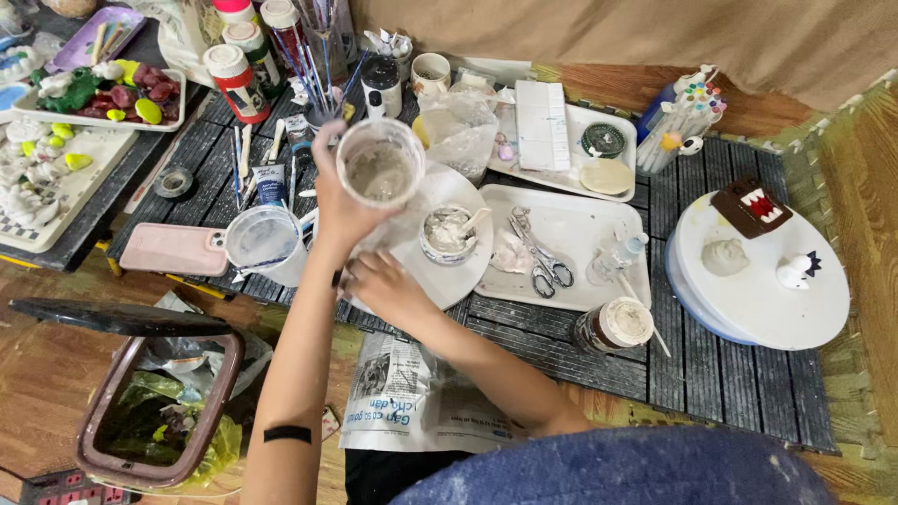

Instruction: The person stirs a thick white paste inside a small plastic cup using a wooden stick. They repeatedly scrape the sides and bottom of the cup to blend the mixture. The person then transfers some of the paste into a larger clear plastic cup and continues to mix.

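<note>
My left hand (344, 208) holds a clear plastic cup (379, 162) raised and tilted toward the camera, its inside smeared with white residue. Just below it, my right hand (383, 285) rests closed on the near edge of a round white plate (460, 266); what it grips is hidden. A small bowl of white paste with a stick in it (449, 231) stands on that plate beside both hands. A second clear cup (263, 240) stands left of my left forearm.
A white tray (580, 234) holds scissors (540, 252). A pink phone (174, 248) lies left. An open bin (159, 402) stands on the floor, newspaper (402, 393) beside it. A jar (615, 325), a white turntable (762, 285) with clay figures and paint bottles (236, 79) surround.
</note>
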